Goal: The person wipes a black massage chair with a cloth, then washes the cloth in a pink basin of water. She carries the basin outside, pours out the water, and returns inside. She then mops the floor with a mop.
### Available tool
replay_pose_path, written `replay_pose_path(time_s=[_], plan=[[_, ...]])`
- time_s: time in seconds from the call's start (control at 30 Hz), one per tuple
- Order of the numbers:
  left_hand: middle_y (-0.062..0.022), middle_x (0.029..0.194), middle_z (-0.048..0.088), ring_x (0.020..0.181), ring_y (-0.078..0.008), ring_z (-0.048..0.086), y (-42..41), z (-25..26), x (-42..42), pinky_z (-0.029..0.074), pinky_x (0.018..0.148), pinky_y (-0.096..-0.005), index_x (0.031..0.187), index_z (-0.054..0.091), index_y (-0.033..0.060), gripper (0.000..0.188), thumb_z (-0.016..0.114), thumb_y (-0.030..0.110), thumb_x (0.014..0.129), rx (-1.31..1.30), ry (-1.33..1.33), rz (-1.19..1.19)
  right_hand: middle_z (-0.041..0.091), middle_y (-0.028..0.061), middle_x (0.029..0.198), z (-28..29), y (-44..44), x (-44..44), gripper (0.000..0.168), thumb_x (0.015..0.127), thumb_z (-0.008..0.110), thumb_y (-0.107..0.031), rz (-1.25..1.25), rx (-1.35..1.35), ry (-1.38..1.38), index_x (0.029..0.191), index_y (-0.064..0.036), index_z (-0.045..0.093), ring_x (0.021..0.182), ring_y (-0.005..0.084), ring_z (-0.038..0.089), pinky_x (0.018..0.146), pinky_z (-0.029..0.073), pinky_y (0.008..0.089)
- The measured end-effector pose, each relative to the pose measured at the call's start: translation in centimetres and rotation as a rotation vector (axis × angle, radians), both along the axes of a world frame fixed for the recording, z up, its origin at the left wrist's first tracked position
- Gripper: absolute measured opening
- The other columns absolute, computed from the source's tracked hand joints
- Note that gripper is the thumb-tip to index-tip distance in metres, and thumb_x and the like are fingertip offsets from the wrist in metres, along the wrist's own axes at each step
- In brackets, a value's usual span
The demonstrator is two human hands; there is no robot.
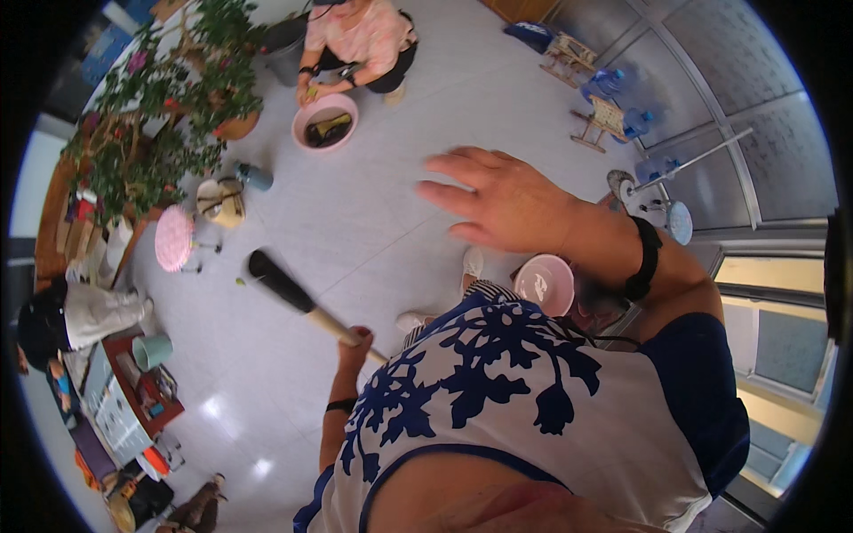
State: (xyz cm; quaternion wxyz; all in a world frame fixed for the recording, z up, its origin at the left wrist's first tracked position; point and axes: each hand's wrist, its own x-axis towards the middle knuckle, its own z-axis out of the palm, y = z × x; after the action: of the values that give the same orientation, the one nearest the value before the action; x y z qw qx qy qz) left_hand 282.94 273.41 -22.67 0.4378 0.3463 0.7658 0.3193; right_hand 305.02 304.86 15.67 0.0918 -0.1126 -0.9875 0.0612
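My left hand is closed around the pale wooden handle of a tool. Its long dark head slants away over the floor to the left; blur hides what kind of tool it is. A small green leaf-like piece shows beside the head. Raised at chest level, my right hand has its fingers apart and holds nothing. Below the right forearm stands a pink basin, partly hidden by the arm.
Ahead, a person crouches, both hands at the rim of a pink basin with dark contents. Potted flowering plants, a pink-topped stool and a bag line the left. Small folding stools and water bottles stand right.
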Motion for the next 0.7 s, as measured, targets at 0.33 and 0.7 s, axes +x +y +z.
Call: replay_pose_path(time_s=[0.33,0.7], plan=[[-0.0048,0.061,0.051,0.051,-0.0145,0.052,4.2,3.6,-3.7,0.045,0.05,-0.0266,0.084,0.054,0.0018,0.014,0.057,-0.003,0.071,0.117,-0.278,0.517,0.06,0.0158,0.088,-12.9,3.6,36.2,0.028,0.073,0.058,-0.029,-0.833,-0.384,-0.82,0.089,-0.006,0.059,0.085,0.032,0.058,0.073,0.048,0.0407],[-0.0038,0.063,0.052,0.055,-0.0148,0.052,11.5,-5.5,-6.5,0.046,0.052,-0.0284,0.084,0.055,0.0033,0.013,0.058,0.0,0.072,-0.071,0.156,-0.077,0.061,0.0189,0.09,-32.3,-2.9,55.9,0.029,0.074,0.055,-0.028,-1.256,-0.61,-0.589,0.087,-0.003,0.061,0.085,0.0343,0.058,0.074,0.048,0.0399]])
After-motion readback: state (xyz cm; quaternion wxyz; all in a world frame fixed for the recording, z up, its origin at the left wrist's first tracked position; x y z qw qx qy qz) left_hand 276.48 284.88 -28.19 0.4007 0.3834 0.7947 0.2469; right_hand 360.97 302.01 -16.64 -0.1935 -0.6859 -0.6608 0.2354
